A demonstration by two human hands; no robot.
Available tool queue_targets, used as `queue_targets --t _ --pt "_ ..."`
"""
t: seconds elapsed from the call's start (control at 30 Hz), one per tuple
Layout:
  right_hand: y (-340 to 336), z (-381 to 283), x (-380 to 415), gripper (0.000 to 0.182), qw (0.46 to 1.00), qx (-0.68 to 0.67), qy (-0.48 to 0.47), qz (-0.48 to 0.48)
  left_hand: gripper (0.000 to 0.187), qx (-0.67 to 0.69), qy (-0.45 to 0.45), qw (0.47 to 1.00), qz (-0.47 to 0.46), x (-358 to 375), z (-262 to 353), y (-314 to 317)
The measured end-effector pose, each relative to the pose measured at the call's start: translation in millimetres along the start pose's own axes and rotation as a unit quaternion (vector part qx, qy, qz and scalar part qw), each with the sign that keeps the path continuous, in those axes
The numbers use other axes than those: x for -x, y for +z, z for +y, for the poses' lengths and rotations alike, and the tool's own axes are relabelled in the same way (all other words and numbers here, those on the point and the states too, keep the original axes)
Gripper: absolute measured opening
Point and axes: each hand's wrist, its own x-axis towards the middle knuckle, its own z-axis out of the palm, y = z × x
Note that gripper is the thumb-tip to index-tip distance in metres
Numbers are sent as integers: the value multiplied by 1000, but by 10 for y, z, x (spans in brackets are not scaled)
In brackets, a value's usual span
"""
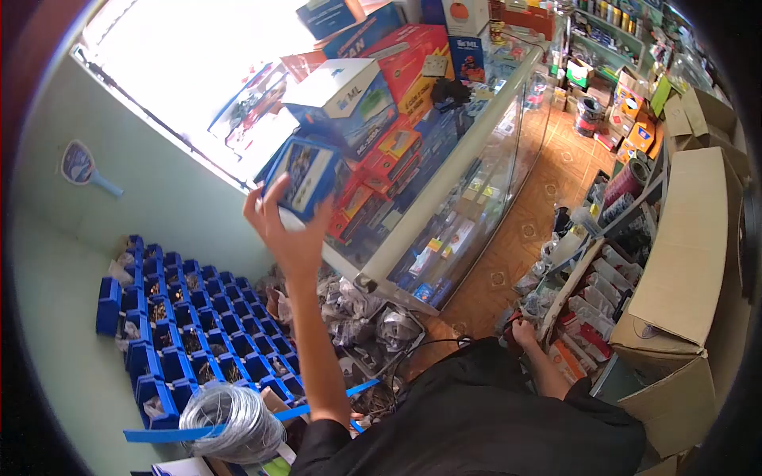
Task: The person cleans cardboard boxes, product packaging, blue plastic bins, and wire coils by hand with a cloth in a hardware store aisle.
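Note:
My left hand is raised at the left end of the glass display counter. Its thumb and fingers grip a blue box with a printed picture and a pale label panel. Behind that box stands a larger white-and-blue box, and red boxes are stacked to its right. Lower down on the right, my right hand is closed beside a shelf of bagged goods. A dark reddish thing shows at its fingers, too small to name.
Blue parts bins line the left wall, with a coil of wire in front. Grey plastic bags lie at the counter's foot. Large cardboard boxes crowd the right side. A tiled floor aisle runs between counter and shelves.

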Motion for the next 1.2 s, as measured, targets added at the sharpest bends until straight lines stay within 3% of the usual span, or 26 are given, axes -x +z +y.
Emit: queue_targets --t 0.03,0.17,0.23,0.37,0.47,0.57,0.63,0.87,0.97,1.03,1.1,1.17,1.2 --pt "-4 -22 13 62 1000 -14 2 4 62 21 8 1000 15 67 121 -20" --pt "-169 -168 263 61 999 -41 30 18 61 105 80 984 -118 184 1011 406" --pt "-223 -169 294 60 999 -38 30 18 63 174 30 973 -151 105 1218 941" --pt "-191 -198 183 60 998 -59 19 25 62 173 28 971 -163 -164 1105 2052" --pt "-121 -168 133 60 995 -96 0 35 64 117 28 976 -183 -222 978 2343" --pt "-228 -230 377 61 992 -117 18 48 65 124 -20 968 -219 -247 982 2343" --pt "-90 -94 339 61 987 -136 26 79 64 30 19 968 -248 -256 944 2393" --pt "-137 8 217 63 996 -90 10 -13 62 -157 97 937 -298 -316 857 2371" --pt "-42 95 116 62 995 -98 -4 26 57 -80 153 967 -188 -347 921 2063" --pt "-124 21 219 61 993 -104 -11 53 51 51 219 969 -101 -526 795 1716" --pt "-228 -18 279 60 991 -128 6 26 55 -9 210 976 -48 -667 604 1243" --pt "-157 -29 259 60 990 -141 10 12 71 -82 93 992 -27 -814 231 1073" --pt "-123 17 232 60 990 -137 6 14 78 -85 47 992 -76 -893 76 971"
